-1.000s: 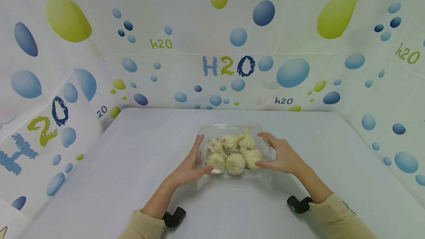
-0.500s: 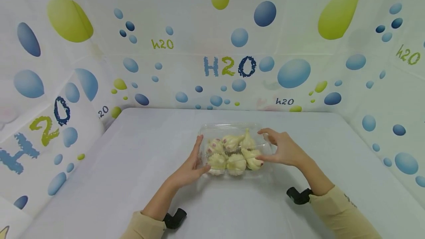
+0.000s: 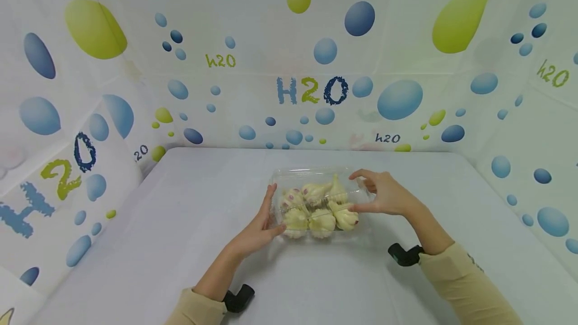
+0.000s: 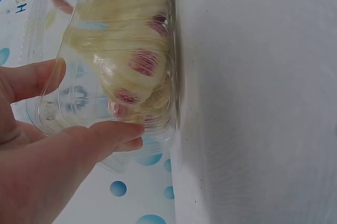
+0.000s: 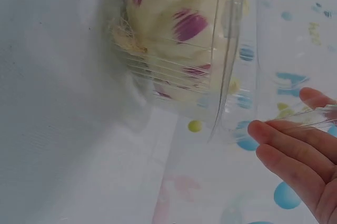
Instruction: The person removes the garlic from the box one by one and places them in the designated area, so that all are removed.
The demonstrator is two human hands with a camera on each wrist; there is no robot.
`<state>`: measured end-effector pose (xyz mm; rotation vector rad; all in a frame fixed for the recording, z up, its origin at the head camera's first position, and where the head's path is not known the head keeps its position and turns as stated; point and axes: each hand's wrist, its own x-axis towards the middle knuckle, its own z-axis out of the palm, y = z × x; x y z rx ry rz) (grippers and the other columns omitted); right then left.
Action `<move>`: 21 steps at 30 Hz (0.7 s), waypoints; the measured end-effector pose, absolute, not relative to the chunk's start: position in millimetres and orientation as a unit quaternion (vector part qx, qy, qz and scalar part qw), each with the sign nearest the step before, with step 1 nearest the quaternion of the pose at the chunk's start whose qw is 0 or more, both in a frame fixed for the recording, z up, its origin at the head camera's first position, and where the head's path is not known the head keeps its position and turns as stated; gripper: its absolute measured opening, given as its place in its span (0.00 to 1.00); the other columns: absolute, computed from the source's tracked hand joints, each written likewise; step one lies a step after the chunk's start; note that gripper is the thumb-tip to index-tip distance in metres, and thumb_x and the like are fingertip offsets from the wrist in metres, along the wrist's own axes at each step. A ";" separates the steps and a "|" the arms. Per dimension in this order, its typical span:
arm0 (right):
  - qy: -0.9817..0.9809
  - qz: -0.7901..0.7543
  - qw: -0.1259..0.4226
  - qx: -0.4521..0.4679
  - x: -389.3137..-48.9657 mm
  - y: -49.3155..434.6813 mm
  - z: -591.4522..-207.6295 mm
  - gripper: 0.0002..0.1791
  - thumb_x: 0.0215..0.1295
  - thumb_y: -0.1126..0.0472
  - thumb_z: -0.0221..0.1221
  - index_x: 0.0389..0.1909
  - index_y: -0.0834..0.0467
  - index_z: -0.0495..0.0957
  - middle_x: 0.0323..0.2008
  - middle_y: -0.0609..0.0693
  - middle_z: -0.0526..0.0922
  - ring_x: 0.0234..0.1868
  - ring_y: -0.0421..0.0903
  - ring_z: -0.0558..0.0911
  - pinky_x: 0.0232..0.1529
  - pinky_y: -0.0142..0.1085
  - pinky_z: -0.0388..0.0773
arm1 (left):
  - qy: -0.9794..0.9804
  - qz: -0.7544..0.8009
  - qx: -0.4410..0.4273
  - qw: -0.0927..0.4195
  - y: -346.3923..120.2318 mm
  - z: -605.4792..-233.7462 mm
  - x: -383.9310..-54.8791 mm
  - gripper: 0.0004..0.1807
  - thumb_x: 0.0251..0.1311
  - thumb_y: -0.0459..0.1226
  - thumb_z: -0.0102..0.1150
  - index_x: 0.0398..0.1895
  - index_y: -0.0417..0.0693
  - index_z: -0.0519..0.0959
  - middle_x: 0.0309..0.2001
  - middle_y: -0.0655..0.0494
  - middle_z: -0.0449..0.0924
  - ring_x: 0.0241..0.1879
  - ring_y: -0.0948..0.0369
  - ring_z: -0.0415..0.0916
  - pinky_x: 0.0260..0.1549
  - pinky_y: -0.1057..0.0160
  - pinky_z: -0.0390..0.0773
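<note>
A clear plastic clamshell container (image 3: pixel 316 169) with several garlic bulbs (image 3: pixel 321 223) in it rests on the white table. My left hand (image 3: pixel 253 232) grips its left end; the left wrist view shows the thumb at the upper rim and the fingers along the lower side wall. At the right end, my right hand (image 3: pixel 386 194) pinches the lid (image 5: pixel 313 118) between thumb and fingers. That side of the lid stands raised above the base, while a purple-marked bulb (image 5: pixel 174 29) sits behind the base's ribbed wall. The lid's far edge is hard to make out.
White cloth (image 3: pixel 189 214) covers the table around the container. A backdrop (image 3: pixel 253 24) printed with blue and green drops closes off the rear and sides. Black wrist mounts (image 3: pixel 239 298) hang below both sleeves.
My right hand has moved up and slightly away from me, and the right front of the lid has risen with it. The left hand stays at the container's left end.
</note>
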<state>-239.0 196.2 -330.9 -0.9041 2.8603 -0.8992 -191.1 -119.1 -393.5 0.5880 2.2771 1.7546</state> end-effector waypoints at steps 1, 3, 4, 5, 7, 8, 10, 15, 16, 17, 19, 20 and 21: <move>0.914 -0.285 0.008 -0.287 -239.6 196.0 -330.3 0.35 0.46 0.43 0.67 0.53 0.55 0.69 0.52 0.71 0.71 0.48 0.63 0.77 0.47 0.56 0.72 | 0.771 0.596 0.198 0.105 -119.2 -393.6 -190.7 0.50 0.61 0.29 0.51 0.70 0.66 0.26 0.69 0.55 0.13 0.68 0.54 0.16 0.63 0.43 0.38; 0.916 -0.282 0.015 -0.283 -240.3 195.8 -328.8 0.35 0.46 0.42 0.67 0.53 0.55 0.69 0.54 0.71 0.70 0.49 0.62 0.77 0.47 0.56 0.72 | 0.770 0.597 0.197 0.107 -119.1 -392.9 -189.7 0.50 0.61 0.29 0.50 0.70 0.67 0.26 0.69 0.55 0.13 0.67 0.54 0.16 0.63 0.42 0.38; 0.917 -0.282 0.019 -0.281 -240.6 195.7 -327.8 0.35 0.46 0.42 0.67 0.53 0.55 0.69 0.55 0.70 0.70 0.49 0.62 0.76 0.47 0.55 0.72 | 0.770 0.598 0.197 0.108 -119.1 -392.3 -189.1 0.50 0.62 0.29 0.50 0.70 0.68 0.26 0.69 0.56 0.13 0.67 0.55 0.16 0.63 0.42 0.38; 0.918 -0.281 0.023 -0.280 -240.9 195.8 -326.8 0.35 0.46 0.42 0.67 0.53 0.54 0.69 0.56 0.69 0.69 0.49 0.62 0.76 0.47 0.55 0.72 | 0.770 0.598 0.197 0.108 -119.2 -392.1 -188.9 0.50 0.62 0.29 0.50 0.70 0.68 0.26 0.69 0.56 0.13 0.67 0.55 0.16 0.62 0.42 0.38; 0.917 -0.283 0.026 -0.281 -242.1 195.9 -325.2 0.34 0.46 0.42 0.67 0.53 0.54 0.70 0.56 0.68 0.70 0.49 0.61 0.77 0.47 0.54 0.73 | 0.769 0.598 0.198 0.110 -119.3 -391.5 -188.5 0.49 0.62 0.29 0.49 0.69 0.70 0.26 0.69 0.57 0.13 0.67 0.55 0.16 0.63 0.42 0.38; 0.916 -0.285 0.027 -0.283 -242.7 196.0 -324.4 0.34 0.46 0.43 0.67 0.52 0.54 0.70 0.56 0.68 0.70 0.49 0.60 0.77 0.47 0.54 0.73 | 0.769 0.598 0.199 0.110 -119.4 -391.2 -188.6 0.49 0.62 0.29 0.49 0.69 0.70 0.26 0.69 0.57 0.13 0.67 0.56 0.16 0.63 0.42 0.38; 0.913 -0.289 0.028 -0.285 -244.0 196.1 -323.1 0.33 0.46 0.44 0.67 0.52 0.53 0.71 0.56 0.67 0.70 0.49 0.60 0.77 0.47 0.53 0.73 | 0.768 0.598 0.201 0.111 -119.8 -391.0 -189.0 0.49 0.62 0.29 0.49 0.69 0.71 0.26 0.69 0.58 0.13 0.67 0.56 0.16 0.63 0.42 0.38; 0.912 -0.294 0.031 -0.286 -245.9 195.5 -321.2 0.32 0.46 0.45 0.67 0.51 0.53 0.71 0.56 0.67 0.70 0.49 0.60 0.77 0.47 0.52 0.74 | 0.765 0.600 0.206 0.112 -120.6 -390.8 -189.7 0.50 0.62 0.28 0.49 0.69 0.70 0.27 0.69 0.58 0.13 0.67 0.55 0.16 0.62 0.41 0.37; 0.912 -0.294 0.030 -0.286 -246.2 195.3 -320.9 0.31 0.46 0.45 0.67 0.51 0.53 0.71 0.56 0.68 0.70 0.49 0.60 0.77 0.47 0.52 0.74 | 0.764 0.601 0.206 0.113 -120.7 -391.0 -189.8 0.50 0.62 0.28 0.49 0.69 0.70 0.27 0.69 0.58 0.13 0.67 0.55 0.15 0.62 0.41 0.37; 0.912 -0.293 0.029 -0.287 -246.5 195.2 -320.7 0.31 0.46 0.45 0.67 0.51 0.53 0.71 0.56 0.68 0.70 0.49 0.60 0.77 0.47 0.51 0.74 | 0.763 0.602 0.206 0.113 -120.7 -391.1 -189.8 0.50 0.62 0.28 0.49 0.69 0.70 0.27 0.69 0.58 0.13 0.67 0.55 0.15 0.62 0.41 0.37; 0.911 -0.291 0.029 -0.289 -247.0 194.7 -320.0 0.31 0.46 0.45 0.67 0.51 0.53 0.72 0.55 0.68 0.70 0.48 0.60 0.77 0.47 0.51 0.74 | 0.762 0.603 0.205 0.113 -120.6 -391.4 -189.9 0.50 0.61 0.28 0.49 0.69 0.70 0.27 0.69 0.58 0.13 0.67 0.55 0.15 0.62 0.41 0.36; 0.911 -0.291 0.029 -0.291 -247.5 194.8 -319.7 0.31 0.46 0.45 0.67 0.51 0.53 0.72 0.55 0.68 0.71 0.48 0.59 0.77 0.47 0.51 0.74 | 0.762 0.604 0.205 0.113 -120.7 -391.6 -189.8 0.50 0.61 0.27 0.49 0.69 0.70 0.27 0.69 0.59 0.13 0.67 0.55 0.15 0.62 0.41 0.36; 0.911 -0.292 0.028 -0.290 -247.9 195.0 -319.3 0.31 0.46 0.45 0.67 0.51 0.53 0.72 0.54 0.68 0.71 0.48 0.59 0.77 0.47 0.52 0.74 | 0.762 0.604 0.205 0.113 -120.8 -392.0 -189.9 0.50 0.61 0.27 0.49 0.69 0.70 0.27 0.69 0.59 0.13 0.67 0.55 0.15 0.62 0.41 0.37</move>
